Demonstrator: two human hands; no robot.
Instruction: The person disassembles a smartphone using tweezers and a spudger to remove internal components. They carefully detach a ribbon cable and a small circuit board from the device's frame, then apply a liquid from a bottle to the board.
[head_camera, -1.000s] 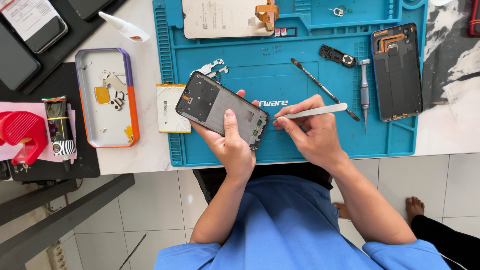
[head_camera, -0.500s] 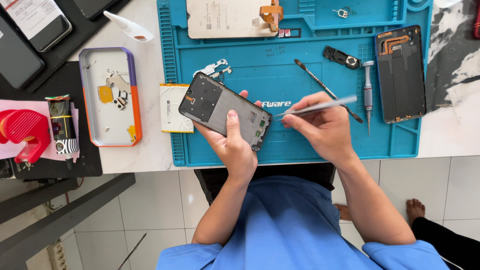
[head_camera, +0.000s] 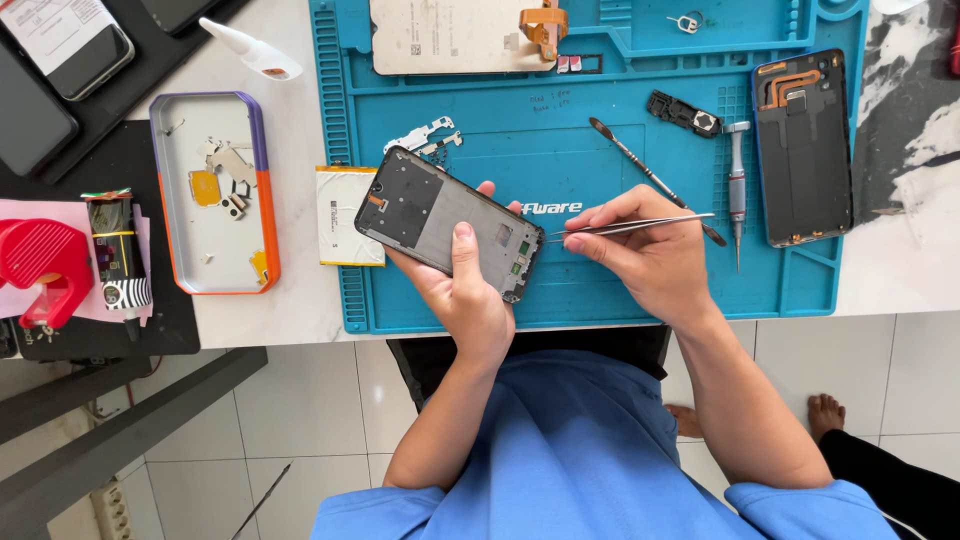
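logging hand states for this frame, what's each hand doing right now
Left hand: closed around the opened phone frame, thumb on top.
Right hand: closed on thin metal tweezers, tips pointing at the phone's edge.

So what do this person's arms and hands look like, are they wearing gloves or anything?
No gloves: both the left hand and the right hand are bare, with no rings, watch or bracelets showing. The forearms are uncovered too; short blue sleeves end near the elbows.

Phone repair workbench: blue work mat, screwdriver, dismantled phone parts.
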